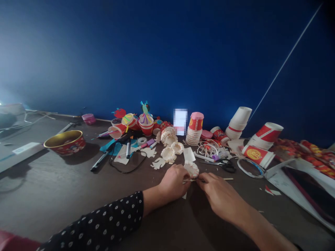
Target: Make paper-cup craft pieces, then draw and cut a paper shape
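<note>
Close together at the middle of the dark table (125,205), both my hands are at a small round cream-coloured paper piece with red marks (192,169). My left hand (175,183) has its fingers closed at the piece's lower left edge; what exactly lies between them is too small to tell. My right hand (218,195) pinches at the lower right edge, by a thin pale stick (228,179) that shows beyond its fingers. Similar cream pieces (168,154) lie just behind, beside a white paper scrap (188,154).
A gold-lined bowl (65,143) stands at the left. Behind are decorated cups (146,124), stacked cups (195,129), markers (128,149) and a lit screen (180,122). Black-handled scissors (229,166), a tape ring (251,168) and a white tray holding a dark phone (309,190) are at the right.
</note>
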The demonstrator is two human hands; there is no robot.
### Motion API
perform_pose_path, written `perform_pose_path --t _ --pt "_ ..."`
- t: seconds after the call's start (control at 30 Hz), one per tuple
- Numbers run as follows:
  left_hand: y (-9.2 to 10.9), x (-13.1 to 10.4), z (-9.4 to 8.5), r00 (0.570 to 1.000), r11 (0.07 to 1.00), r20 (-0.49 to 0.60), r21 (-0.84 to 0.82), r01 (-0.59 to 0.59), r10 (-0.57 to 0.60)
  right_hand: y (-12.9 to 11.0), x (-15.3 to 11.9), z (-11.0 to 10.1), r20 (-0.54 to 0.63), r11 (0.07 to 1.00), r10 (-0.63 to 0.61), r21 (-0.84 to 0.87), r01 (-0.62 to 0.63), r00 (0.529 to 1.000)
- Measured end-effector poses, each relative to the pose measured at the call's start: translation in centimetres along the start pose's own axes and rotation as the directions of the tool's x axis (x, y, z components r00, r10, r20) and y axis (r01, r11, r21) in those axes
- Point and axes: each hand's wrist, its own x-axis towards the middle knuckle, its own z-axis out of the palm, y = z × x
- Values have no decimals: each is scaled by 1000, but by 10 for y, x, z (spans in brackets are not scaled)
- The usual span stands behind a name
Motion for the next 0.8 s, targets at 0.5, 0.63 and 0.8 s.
perform_pose_path --t 0.5,0.63,0.8 --pt "1 3 2 997 997 15 -4 71 -71 0 1 9 -16 1000 -3 -14 2 1000" --pt "-3 4 6 997 997 -21 -28 71 -71 -1 0 9 -15 1000 -1 -11 1 1000" --pt "-5 4 7 999 999 -33 -24 24 -25 -2 0 7 0 1000 4 -16 -4 1000"
